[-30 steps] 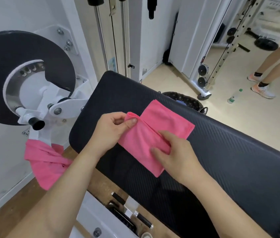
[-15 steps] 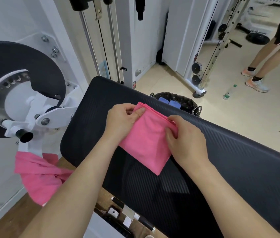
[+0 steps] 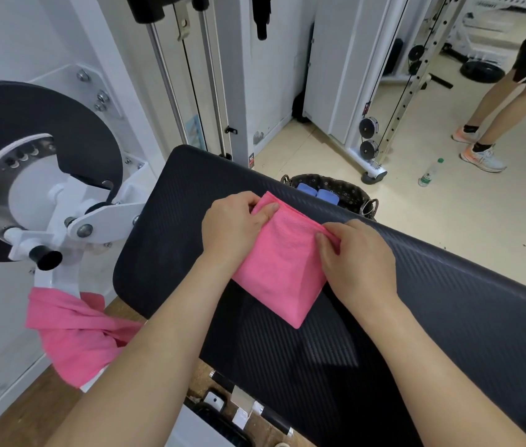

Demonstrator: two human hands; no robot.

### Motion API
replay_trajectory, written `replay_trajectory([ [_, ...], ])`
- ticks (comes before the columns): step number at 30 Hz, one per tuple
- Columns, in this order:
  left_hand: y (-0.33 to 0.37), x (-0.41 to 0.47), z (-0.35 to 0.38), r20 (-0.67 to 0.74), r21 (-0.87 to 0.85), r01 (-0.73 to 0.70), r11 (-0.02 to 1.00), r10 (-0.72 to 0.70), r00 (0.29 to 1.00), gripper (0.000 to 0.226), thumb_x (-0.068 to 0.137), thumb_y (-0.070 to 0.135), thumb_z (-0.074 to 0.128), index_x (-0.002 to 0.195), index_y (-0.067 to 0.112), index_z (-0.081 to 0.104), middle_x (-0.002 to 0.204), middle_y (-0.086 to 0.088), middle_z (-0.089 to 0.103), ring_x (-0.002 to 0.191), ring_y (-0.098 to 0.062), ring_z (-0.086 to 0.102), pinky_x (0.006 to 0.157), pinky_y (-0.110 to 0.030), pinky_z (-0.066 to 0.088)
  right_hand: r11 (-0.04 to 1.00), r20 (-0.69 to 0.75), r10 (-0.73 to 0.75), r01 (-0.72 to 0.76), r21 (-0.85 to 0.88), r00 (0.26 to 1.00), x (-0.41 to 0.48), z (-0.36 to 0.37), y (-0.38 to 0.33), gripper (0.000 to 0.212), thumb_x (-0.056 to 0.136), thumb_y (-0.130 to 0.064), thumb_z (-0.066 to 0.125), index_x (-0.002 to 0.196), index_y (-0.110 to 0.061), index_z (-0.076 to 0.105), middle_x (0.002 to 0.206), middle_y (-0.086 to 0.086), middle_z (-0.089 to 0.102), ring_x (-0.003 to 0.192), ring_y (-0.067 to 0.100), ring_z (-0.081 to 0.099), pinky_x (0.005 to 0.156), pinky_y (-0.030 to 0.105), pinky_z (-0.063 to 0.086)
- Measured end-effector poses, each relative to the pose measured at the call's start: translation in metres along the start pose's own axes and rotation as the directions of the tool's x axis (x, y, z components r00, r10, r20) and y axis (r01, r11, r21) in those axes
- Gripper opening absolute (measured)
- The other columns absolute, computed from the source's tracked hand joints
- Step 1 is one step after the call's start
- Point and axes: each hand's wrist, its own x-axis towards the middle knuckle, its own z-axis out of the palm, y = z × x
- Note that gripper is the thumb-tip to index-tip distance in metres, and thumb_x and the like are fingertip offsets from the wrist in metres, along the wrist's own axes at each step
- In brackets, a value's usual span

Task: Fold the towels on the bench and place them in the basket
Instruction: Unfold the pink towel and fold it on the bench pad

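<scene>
Pink folded terry towel (image 3: 281,269) lies mid-way across the black ribbed padded counter (image 3: 448,301). The left hand (image 3: 232,227) pinches its far corner at 10 o'clock and the right hand (image 3: 358,256) pinches the corner at 2 o'clock. It looks soft, light and limp, so it is best gripped at both corners to keep the layers together. One dark woven basket (image 3: 348,191) sits at 1 o'clock, holding two blue folded cloths (image 3: 306,188). There are two pink towels in all: the crumpled pink towel (image 3: 74,333) hangs at 8 o'clock.

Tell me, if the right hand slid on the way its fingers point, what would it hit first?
Probably the left hand, just across the pink towel that both hands pinch; depth is hard to judge.
</scene>
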Motion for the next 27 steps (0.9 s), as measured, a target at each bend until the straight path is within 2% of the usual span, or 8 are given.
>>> replay_trajectory([
  [6, 0.005, -0.005, -0.007, -0.069, 0.343, -0.296, 0.891, 0.339, 0.938, 0.030, 0.092, 0.040, 0.061, 0.102, 0.011, 0.061, 0.090, -0.005, 0.060, 0.081, -0.022, 0.053, 0.065, -0.036, 0.045, 0.990, -0.144, 0.021, 0.000, 0.144, 0.989, 0.001, 0.003, 0.001, 0.011, 0.086, -0.016, 0.063, 0.097, -0.017, 0.067, 0.098, -0.002, 0.056, 0.075, 0.018, 0.056, 0.060, 0.036, 0.049],
  [9, 0.004, -0.006, -0.020, -0.092, 0.341, -0.594, 0.729, 0.655, 0.750, 0.017, 0.088, 0.020, 0.067, 0.093, 0.004, 0.065, 0.088, -0.013, 0.060, 0.077, -0.029, 0.054, 0.060, -0.043, 0.049, 0.986, -0.235, -0.154, 0.164, 0.022, 0.960, 0.001, 0.010, 0.003, 0.007, 0.080, -0.001, 0.064, 0.083, -0.007, 0.066, 0.090, 0.008, 0.057, 0.075, 0.029, 0.053, 0.056, 0.041, 0.046],
  [11, -0.002, -0.016, -0.023, 0.083, 0.294, -0.752, 0.589, 0.769, 0.634, 0.023, 0.090, 0.026, 0.064, 0.098, 0.005, 0.068, 0.102, -0.014, 0.065, 0.092, -0.032, 0.060, 0.070, -0.046, 0.053, 0.963, -0.270, -0.265, 0.240, -0.122, 0.926, 0.001, 0.013, 0.002, 0.008, 0.077, 0.003, 0.065, 0.076, -0.004, 0.068, 0.085, 0.010, 0.059, 0.075, 0.032, 0.052, 0.058, 0.042, 0.043],
  [14, -0.015, -0.041, -0.018, 0.477, 0.294, -0.789, 0.540, 0.632, 0.611, 0.082, 0.086, 0.066, 0.050, 0.146, 0.011, 0.039, 0.154, -0.016, 0.033, 0.142, -0.032, 0.029, 0.114, -0.048, 0.031, 0.910, -0.230, -0.397, 0.348, -0.226, 0.888, 0.001, 0.011, -0.002, 0.016, 0.081, -0.004, 0.054, 0.078, -0.005, 0.069, 0.086, 0.010, 0.063, 0.075, 0.032, 0.055, 0.059, 0.040, 0.044],
  [16, -0.022, -0.048, -0.012, 0.579, 0.324, -0.764, 0.558, 0.522, 0.626, 0.105, 0.080, 0.081, 0.038, 0.155, 0.015, 0.006, 0.163, -0.012, 0.001, 0.150, -0.029, -0.001, 0.121, -0.044, 0.010, 0.883, -0.178, -0.452, 0.410, -0.226, 0.874, -0.005, 0.007, -0.007, 0.024, 0.081, -0.008, 0.047, 0.089, -0.002, 0.069, 0.090, 0.012, 0.064, 0.075, 0.032, 0.057, 0.059, 0.040, 0.049],
  [19, -0.025, -0.045, -0.003, 0.578, 0.327, -0.743, 0.584, 0.498, 0.647, 0.110, 0.077, 0.084, 0.037, 0.153, 0.019, -0.007, 0.162, -0.008, -0.012, 0.148, -0.026, -0.014, 0.122, -0.045, 0.004, 0.868, -0.004, -0.456, 0.443, -0.225, 0.890, -0.032, 0.013, -0.006, 0.041, 0.085, -0.019, 0.052, 0.118, 0.004, 0.061, 0.117, 0.020, 0.061, 0.101, 0.036, 0.059, 0.081, 0.042, 0.055],
  [21, -0.026, -0.043, 0.001, 0.583, 0.340, -0.743, 0.576, 0.491, 0.647, 0.107, 0.078, 0.084, 0.034, 0.154, 0.023, -0.009, 0.161, -0.005, -0.016, 0.148, -0.024, -0.018, 0.121, -0.043, -0.002, 0.865, 0.187, -0.385, 0.424, -0.269, 0.904, -0.053, 0.018, -0.001, 0.060, 0.096, -0.039, 0.041, 0.137, 0.005, 0.045, 0.143, 0.023, 0.045, 0.133, 0.037, 0.042, 0.106, 0.046, 0.041],
  [27, -0.024, -0.044, -0.018, 0.582, 0.289, -0.738, 0.610, 0.500, 0.641, 0.096, 0.081, 0.077, 0.038, 0.154, 0.031, -0.004, 0.163, -0.002, -0.012, 0.148, -0.021, -0.013, 0.120, -0.038, -0.005, 0.868, 0.270, -0.275, 0.359, -0.342, 0.923, -0.065, 0.023, 0.005, 0.078, 0.096, -0.063, 0.028, 0.149, -0.006, 0.030, 0.157, 0.012, 0.025, 0.146, 0.026, 0.021, 0.114, 0.055, 0.023],
])
